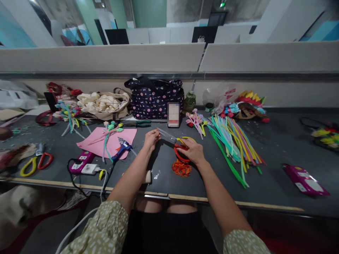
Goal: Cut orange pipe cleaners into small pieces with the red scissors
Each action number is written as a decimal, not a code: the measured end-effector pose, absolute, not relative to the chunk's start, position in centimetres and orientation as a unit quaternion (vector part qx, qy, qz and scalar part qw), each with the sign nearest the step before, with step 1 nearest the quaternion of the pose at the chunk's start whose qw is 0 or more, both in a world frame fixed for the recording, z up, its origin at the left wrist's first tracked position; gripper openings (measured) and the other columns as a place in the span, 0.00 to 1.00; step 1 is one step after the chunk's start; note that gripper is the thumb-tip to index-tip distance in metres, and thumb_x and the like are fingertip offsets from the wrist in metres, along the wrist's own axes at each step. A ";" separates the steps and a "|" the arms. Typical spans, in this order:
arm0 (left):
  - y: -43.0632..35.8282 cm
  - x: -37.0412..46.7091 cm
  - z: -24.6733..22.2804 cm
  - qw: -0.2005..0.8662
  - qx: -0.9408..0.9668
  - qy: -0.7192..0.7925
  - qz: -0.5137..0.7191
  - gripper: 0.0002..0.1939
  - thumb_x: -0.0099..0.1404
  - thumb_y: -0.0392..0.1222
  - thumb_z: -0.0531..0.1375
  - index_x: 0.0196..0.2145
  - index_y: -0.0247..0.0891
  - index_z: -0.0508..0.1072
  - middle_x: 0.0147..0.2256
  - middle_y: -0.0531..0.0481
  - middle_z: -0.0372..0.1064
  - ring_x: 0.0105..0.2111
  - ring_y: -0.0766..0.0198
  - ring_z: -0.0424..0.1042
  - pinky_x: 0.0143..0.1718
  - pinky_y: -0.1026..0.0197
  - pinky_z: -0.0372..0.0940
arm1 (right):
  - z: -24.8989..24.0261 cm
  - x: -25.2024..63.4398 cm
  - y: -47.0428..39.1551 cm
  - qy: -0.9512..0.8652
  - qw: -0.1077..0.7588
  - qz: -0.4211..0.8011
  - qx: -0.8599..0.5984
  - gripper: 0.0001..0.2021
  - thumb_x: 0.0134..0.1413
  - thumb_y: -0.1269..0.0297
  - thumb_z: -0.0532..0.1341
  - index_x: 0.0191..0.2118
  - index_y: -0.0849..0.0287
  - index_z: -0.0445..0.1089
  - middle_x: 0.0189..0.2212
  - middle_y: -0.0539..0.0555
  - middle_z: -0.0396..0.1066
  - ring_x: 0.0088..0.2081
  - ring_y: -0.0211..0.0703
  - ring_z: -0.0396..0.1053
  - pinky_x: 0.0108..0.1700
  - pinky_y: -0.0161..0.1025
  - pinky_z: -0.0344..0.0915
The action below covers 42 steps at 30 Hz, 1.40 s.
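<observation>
My right hand (194,151) is wrapped round scissors (181,149) with red and yellow handles. Their blades slant up and left, the tips close to the fingers of my left hand (152,139). The left fingers are pinched together at a tiny orange piece, mostly hidden, beside the blade tips. Just below the scissors, a small pile of orange cut pieces (181,168) lies on the dark table (169,185). To the left, a blue glue gun (122,149) rests partly on a pink sheet (91,139), with pipe-cleaner flowers (109,127) lying on it.
On the right lies a bundle of coloured pipe cleaners (233,141). A phone (173,114) leans on a dotted dark bag (156,98) at the back. Another pair of scissors (37,162), a purple power strip (82,162) and cables are at left; a purple pack (304,180) is at right.
</observation>
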<state>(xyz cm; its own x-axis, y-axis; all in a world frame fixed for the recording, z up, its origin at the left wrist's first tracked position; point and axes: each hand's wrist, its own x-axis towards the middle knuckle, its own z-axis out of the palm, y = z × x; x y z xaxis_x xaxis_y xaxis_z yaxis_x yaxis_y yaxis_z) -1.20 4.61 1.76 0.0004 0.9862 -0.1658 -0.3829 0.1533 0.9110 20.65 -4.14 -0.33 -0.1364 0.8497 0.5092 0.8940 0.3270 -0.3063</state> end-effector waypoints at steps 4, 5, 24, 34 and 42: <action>4.6 -1.2 1.7 0.619 0.348 0.440 0.550 0.11 0.45 0.37 0.69 0.21 0.33 0.69 0.19 0.54 0.63 0.19 0.74 0.62 0.23 0.70 0.60 | -0.2 20.6 -4.2 -0.750 0.311 -0.035 -0.583 0.21 0.54 0.49 0.62 0.50 0.53 0.72 0.42 0.55 0.74 0.42 0.45 0.72 0.40 0.37 0.67; 4.6 -1.2 1.7 0.619 0.349 0.441 0.549 0.11 0.45 0.37 0.69 0.21 0.33 0.69 0.20 0.54 0.63 0.19 0.74 0.62 0.23 0.70 0.60 | -0.2 20.6 -4.2 -0.750 0.311 -0.034 -0.583 0.21 0.54 0.49 0.62 0.50 0.53 0.72 0.42 0.54 0.74 0.42 0.45 0.72 0.40 0.37 0.67; 4.4 -1.3 1.9 0.621 0.371 0.433 0.538 0.12 0.44 0.38 0.68 0.19 0.34 0.67 0.20 0.53 0.63 0.19 0.74 0.61 0.22 0.70 0.60 | -0.2 20.8 -4.1 -0.753 0.305 -0.029 -0.582 0.22 0.54 0.50 0.62 0.51 0.54 0.71 0.43 0.56 0.74 0.42 0.46 0.72 0.41 0.38 0.68; 4.2 -1.1 2.3 0.621 0.360 0.448 0.533 0.14 0.44 0.39 0.70 0.19 0.34 0.67 0.20 0.52 0.64 0.19 0.74 0.61 0.22 0.70 0.59 | -0.1 20.7 -4.2 -0.754 0.304 -0.009 -0.582 0.21 0.54 0.51 0.61 0.51 0.55 0.72 0.44 0.56 0.74 0.42 0.45 0.73 0.43 0.39 0.68; 4.5 -1.2 1.9 0.627 0.347 0.448 0.534 0.13 0.44 0.41 0.70 0.22 0.33 0.70 0.22 0.51 0.67 0.20 0.74 0.62 0.23 0.69 0.60 | -0.8 20.5 -3.9 -0.762 0.300 -0.004 -0.574 0.21 0.56 0.51 0.61 0.52 0.54 0.71 0.45 0.55 0.75 0.45 0.45 0.72 0.45 0.39 0.68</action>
